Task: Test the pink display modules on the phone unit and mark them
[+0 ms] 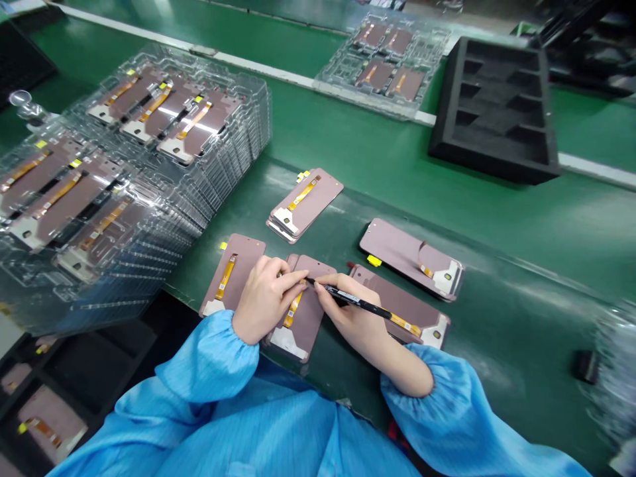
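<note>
The left hand point(265, 295), half curled, is partly over a pink panel point(310, 319), fingertips by its gold strip point(293, 311); any pinch is hard to see. The right hand point(354, 323) grips a black pen point(365, 304) above it.

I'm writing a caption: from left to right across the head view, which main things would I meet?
Stack of clear plastic trays, bare left hand, bare right hand gripping a slim black pen, black rectangular compartmented tray, blurred clear plastic.

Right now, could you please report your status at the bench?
Left hand at phone display panel. Right hand gripping black pen. Neighbouring panel partly hidden behind it.
</note>
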Demonstrator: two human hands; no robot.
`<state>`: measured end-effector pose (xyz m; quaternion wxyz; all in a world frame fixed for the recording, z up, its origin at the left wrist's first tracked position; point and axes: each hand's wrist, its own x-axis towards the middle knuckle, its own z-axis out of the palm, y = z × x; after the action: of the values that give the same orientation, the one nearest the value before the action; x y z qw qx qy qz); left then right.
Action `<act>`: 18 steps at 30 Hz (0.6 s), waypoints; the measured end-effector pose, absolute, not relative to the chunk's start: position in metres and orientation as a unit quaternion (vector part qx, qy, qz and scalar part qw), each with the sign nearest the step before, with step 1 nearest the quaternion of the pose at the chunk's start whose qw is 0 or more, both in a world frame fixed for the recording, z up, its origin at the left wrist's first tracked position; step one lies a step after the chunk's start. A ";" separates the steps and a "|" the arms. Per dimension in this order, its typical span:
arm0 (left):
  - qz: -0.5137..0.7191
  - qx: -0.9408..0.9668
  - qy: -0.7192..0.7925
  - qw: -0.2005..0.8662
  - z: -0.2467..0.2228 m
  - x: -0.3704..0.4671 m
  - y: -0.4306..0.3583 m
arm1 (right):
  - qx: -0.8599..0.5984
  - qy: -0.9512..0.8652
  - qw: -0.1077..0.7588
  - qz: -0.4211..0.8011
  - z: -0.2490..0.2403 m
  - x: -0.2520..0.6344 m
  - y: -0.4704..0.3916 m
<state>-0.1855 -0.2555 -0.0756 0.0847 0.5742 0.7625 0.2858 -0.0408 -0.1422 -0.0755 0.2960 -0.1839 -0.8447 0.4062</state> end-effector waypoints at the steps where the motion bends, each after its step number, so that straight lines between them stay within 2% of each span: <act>1: 0.286 0.574 0.763 0.084 -0.076 -0.186 -0.256 | -0.183 -0.844 0.295 0.408 -0.076 -0.041 -0.142; 11: 0.281 0.572 0.765 0.094 -0.071 -0.184 -0.256 | -0.209 -0.829 0.320 0.409 -0.069 -0.028 -0.150; 15: 0.273 0.553 0.780 0.105 -0.061 -0.180 -0.268 | -0.223 -0.775 0.323 0.495 -0.063 -0.015 -0.166; 18: 0.231 0.540 0.803 0.096 -0.057 -0.176 -0.282 | -0.240 -0.715 0.282 0.593 -0.064 -0.014 -0.176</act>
<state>-0.1756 -0.2819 -0.0569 0.0956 0.5403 0.8033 0.2314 -0.0137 -0.1762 -0.0636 0.2822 -0.2397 -0.7147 0.5934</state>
